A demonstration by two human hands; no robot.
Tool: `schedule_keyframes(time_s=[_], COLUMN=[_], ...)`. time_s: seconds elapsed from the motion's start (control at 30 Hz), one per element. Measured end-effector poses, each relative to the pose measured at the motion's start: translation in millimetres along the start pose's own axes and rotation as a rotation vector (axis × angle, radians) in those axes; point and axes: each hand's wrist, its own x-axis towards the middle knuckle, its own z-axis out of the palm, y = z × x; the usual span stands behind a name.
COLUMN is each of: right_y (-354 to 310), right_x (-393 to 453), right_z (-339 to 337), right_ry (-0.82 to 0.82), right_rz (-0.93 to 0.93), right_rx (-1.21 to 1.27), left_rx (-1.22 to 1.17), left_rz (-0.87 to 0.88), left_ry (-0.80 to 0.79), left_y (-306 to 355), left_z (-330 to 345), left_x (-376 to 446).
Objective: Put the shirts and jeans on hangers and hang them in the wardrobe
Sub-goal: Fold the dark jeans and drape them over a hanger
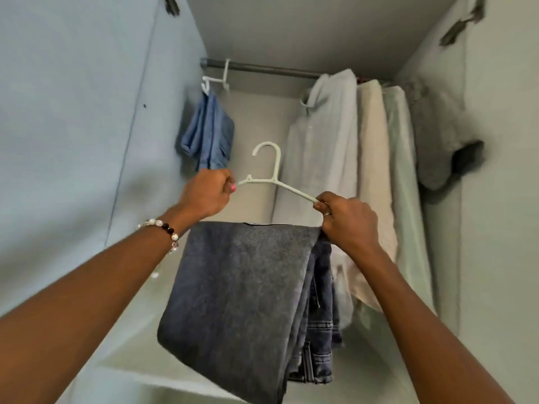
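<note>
We lift the dark jeans [245, 287] toward the wardrobe rail [271, 67].
Our left hand [207, 193] and right hand [347, 220] clamp the pale green hanger [271, 176]'s ends; next its hook must catch the rail's bare middle.

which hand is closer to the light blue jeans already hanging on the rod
Left. The left hand grips the hanger end just below the light blue jeans; the right hand holds the other end, further right.
</note>
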Motion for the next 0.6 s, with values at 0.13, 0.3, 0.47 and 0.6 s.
schedule_keyframes(time_s=[0.13,0.3,0.47,0.6], right_y=[-19,-36,-42,-25], right_x=[60,148,229,268], right_z=[23,44,50,41], right_ry=[0.067,0.217,0.252,0.199], right_rz=[-0.050,-0.058,-0.084,-0.163], right_rx=[-0.078,-0.265,-0.336,-0.357], left_rx=[0.159,0.192,0.184,0.381], left_rz=[-0.003,0.031,0.125,0.332], left_ry=[-0.068,0.026,0.164,0.180], left_y=[-35,-73,-107,-127], left_z=[-8,-10,3,18], left_x=[33,90,158,210])
